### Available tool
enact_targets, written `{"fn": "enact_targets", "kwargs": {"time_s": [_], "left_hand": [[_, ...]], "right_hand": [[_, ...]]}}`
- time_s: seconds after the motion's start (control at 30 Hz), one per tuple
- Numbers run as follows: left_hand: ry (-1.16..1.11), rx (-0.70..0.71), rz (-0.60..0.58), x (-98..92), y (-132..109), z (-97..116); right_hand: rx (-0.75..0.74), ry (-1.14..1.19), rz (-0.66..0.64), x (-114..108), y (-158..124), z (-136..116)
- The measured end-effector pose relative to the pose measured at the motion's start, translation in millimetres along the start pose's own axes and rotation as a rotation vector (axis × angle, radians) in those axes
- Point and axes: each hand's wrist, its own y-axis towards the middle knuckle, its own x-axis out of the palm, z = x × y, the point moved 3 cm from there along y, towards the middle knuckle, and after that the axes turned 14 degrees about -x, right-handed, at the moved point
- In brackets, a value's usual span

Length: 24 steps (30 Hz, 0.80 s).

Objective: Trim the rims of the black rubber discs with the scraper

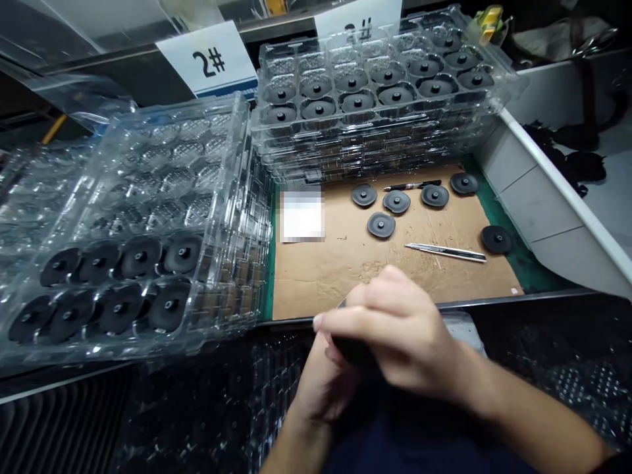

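Black disc [351, 351] between left hand [320, 388] and right hand [395, 336], at the cardboard edge [296, 316].

The right hand [390, 332] and the left hand [320, 388] hold together a black rubber disc [351, 351], near the edge of a cardboard sheet [316, 283]. On this sheet lie more discs [395, 201], a utility knife [444, 252] and a pen [412, 185], beside stacked clear plastic trays [375, 125].

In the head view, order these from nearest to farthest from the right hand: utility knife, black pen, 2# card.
From the right hand:
1. Utility knife, on the cardboard, ahead and rightward.
2. Black pen, farther up the cardboard.
3. 2# card, farthest, behind the stacked trays, leftward.
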Motion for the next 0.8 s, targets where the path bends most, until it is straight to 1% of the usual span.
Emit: {"fn": "enact_targets", "kwargs": {"time_s": [0.03, 0.1, 0.17, 0.23, 0.3, 0.33, 0.4, 0.47, 0.5, 0.53, 0.57, 0.63, 0.67, 0.7, 0.77, 0.8], "left_hand": [[-0.008, 0.034, 0.006, -2.3, -2, 1], [-0.044, 0.081, -0.013, -8.0, -7, 5], [-0.076, 0.098, -0.043, -13.2, -11, 9], [-0.101, 0.086, -0.072, -15.6, -13, 13], [-0.120, 0.065, -0.107, -14.2, -11, 14], [-0.127, 0.051, -0.123, -12.2, -10, 13], [-0.130, 0.035, -0.133, -7.2, -6, 11], [-0.119, 0.038, -0.121, -2.1, -3, 10], [-0.111, 0.044, -0.111, -0.2, -3, 9], [-0.103, 0.050, -0.098, 0.9, -2, 9], [-0.096, 0.054, -0.082, 1.1, -1, 10], [-0.085, 0.054, -0.057, -1.0, 0, 11], [-0.083, 0.053, -0.056, -2.6, 0, 12], [-0.087, 0.056, -0.064, -4.0, 1, 13], [-0.104, 0.067, -0.080, -5.1, 2, 14], [-0.115, 0.071, -0.069, -4.9, 2, 14]], "right_hand": [[0.043, 0.022, 0.008, 0, -4, 5], [0.244, 0.045, -0.006, 3, -21, 24], [0.469, 0.089, 0.013, 13, -51, 48], [0.624, 0.126, 0.051, 28, -83, 69], [0.674, 0.135, 0.040, 42, -105, 81], [0.680, 0.133, 0.034, 46, -109, 82], [0.696, 0.118, 0.067, 42, -101, 76], [0.664, 0.048, 0.164, 24, -74, 59], [0.589, -0.015, 0.228, 14, -56, 46], [0.475, -0.066, 0.260, 5, -38, 31], [0.333, -0.092, 0.251, -1, -22, 16], [0.107, -0.083, 0.174, -3, 0, -7], [0.048, -0.049, 0.116, 0, 5, -14], [0.026, -0.002, 0.053, 4, 7, -17], [0.044, 0.088, -0.068, 13, 8, -16], [0.061, 0.101, -0.101, 17, 9, -13]]}}
